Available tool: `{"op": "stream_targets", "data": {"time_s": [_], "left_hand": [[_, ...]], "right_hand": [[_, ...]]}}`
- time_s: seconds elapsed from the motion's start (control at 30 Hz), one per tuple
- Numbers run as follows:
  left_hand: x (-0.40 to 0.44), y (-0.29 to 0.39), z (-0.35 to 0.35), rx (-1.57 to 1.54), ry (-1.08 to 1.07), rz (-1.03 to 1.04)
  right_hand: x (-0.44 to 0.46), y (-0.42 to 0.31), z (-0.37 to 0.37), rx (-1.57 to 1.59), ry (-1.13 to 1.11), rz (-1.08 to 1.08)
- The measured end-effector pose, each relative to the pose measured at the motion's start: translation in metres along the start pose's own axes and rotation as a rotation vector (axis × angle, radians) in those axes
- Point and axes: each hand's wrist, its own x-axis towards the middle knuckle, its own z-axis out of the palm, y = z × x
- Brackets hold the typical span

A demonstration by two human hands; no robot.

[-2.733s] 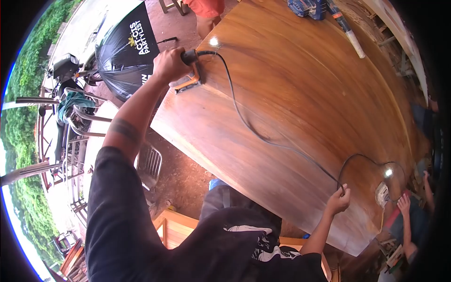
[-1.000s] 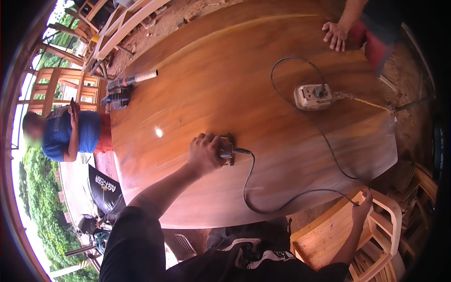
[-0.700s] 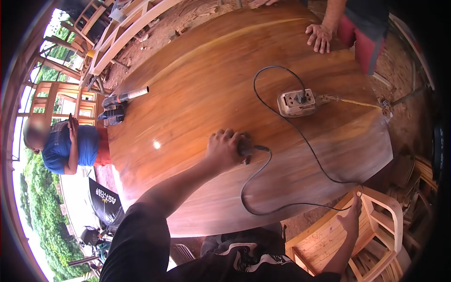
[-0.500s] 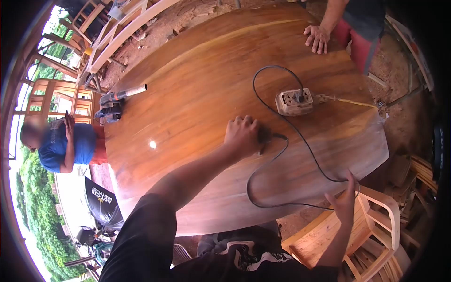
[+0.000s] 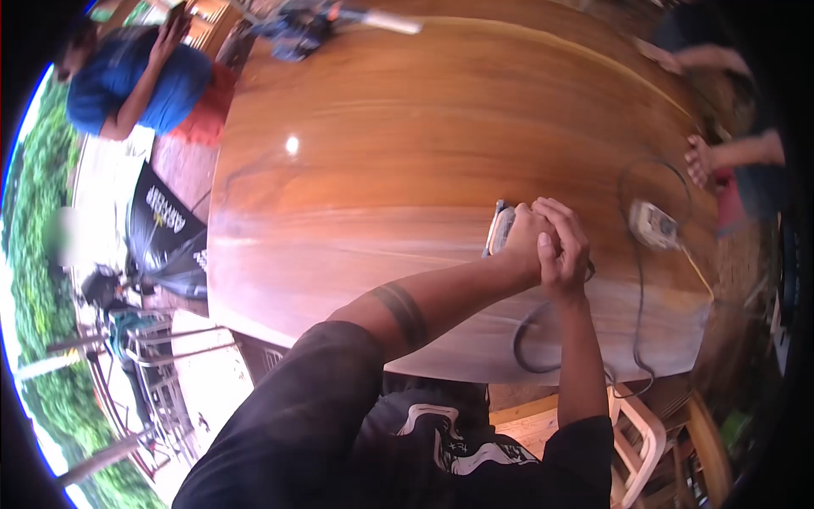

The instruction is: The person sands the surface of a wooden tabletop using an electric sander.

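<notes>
A power sander (image 5: 500, 229), only its front part showing past my fingers, sits flat on the large wooden tabletop (image 5: 381, 127). My left hand (image 5: 521, 236) is closed over its top. Against it, my right hand (image 5: 566, 250) is closed over the rear of the tool, its fingers overlapping the left hand. The grip underneath is hidden. A black cord (image 5: 523, 339) loops from behind the hands toward the near edge. The tabletop is reddish brown farther off and pale, dusty-looking near me.
An outlet box (image 5: 653, 222) lies on the right, with a cord beside it. Another tool (image 5: 297, 30) with a pale tube rests at the far left edge. One person (image 5: 144, 81) stands at left; other people's hands (image 5: 699, 161) are at right. A wooden frame (image 5: 636, 441) stands below the near edge.
My right hand has come from the near right edge onto the sander beside my left hand. The view has turned, shifting the tabletop and outlet box. A second person's hand shows at right.
</notes>
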Motion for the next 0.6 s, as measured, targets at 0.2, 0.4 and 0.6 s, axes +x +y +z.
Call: {"op": "stream_targets", "data": {"time_s": [0.2, 0.4, 0.6], "left_hand": [[-0.095, -0.101, -0.02, -0.027, 0.248, -0.137], [-0.184, -0.199, -0.045, -0.018, 0.354, -0.266], [-0.261, -0.287, -0.076, -0.025, 0.38, -0.36]], "right_hand": [[0.03, -0.079, 0.115, 0.037, -0.085, -0.076], [0.058, -0.148, 0.225, 0.124, -0.191, -0.165], [0.086, -0.208, 0.323, 0.176, -0.267, -0.263]]}}
